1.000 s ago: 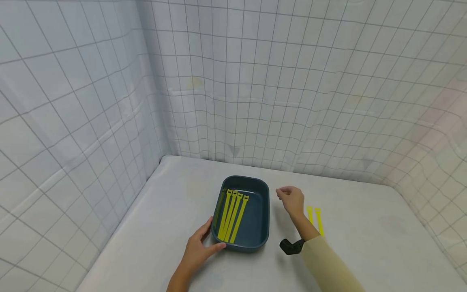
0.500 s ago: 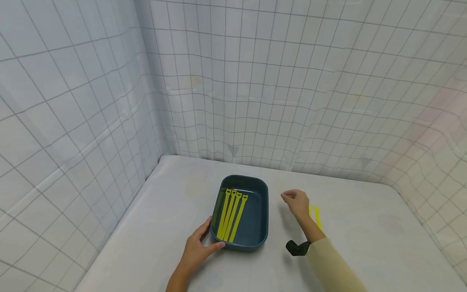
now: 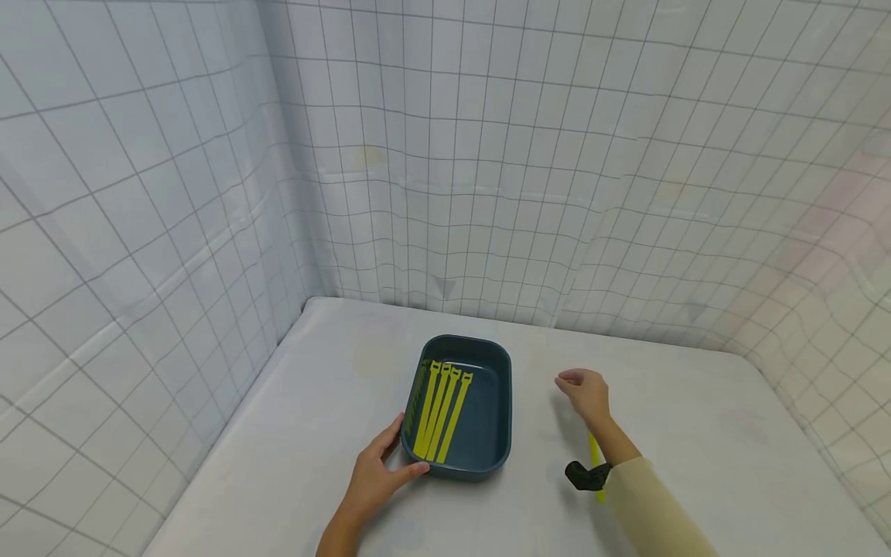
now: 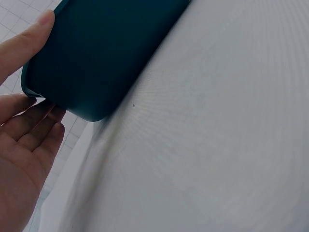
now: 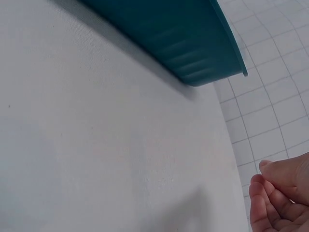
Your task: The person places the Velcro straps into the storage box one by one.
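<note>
Our right hand (image 3: pixel 585 392) hangs above the table to the right of the tray, apart from it, with fingers loosely bent and thumb tip close to the fingertips; we see nothing in its hold. Our left hand (image 3: pixel 373 477) grips the near left corner of the dark blue-green tray (image 3: pixel 489 418), thumb on the near side and fingers along the left wall. The tray is a deep rectangle with rounded corners. In its left half, four yellow strips (image 3: pixel 443 415) lie side by side, slightly slanted, their wider slotted heads toward the far end; duller yellow shapes show on the left inner wall. A loose yellow strip (image 3: pixel 595 450) lies on the table under our right wrist, partly hidden by the forearm and by a black wrist piece (image 3: pixel 586 476), whose surface is too small for us to read. A pale yellow sleeve (image 3: pixel 654 507) covers that forearm. Under everything is a white table (image 3: pixel 306 433), and around its far and side edges hang white sheets (image 3: pixel 418 155) printed with a dark grid.
</note>
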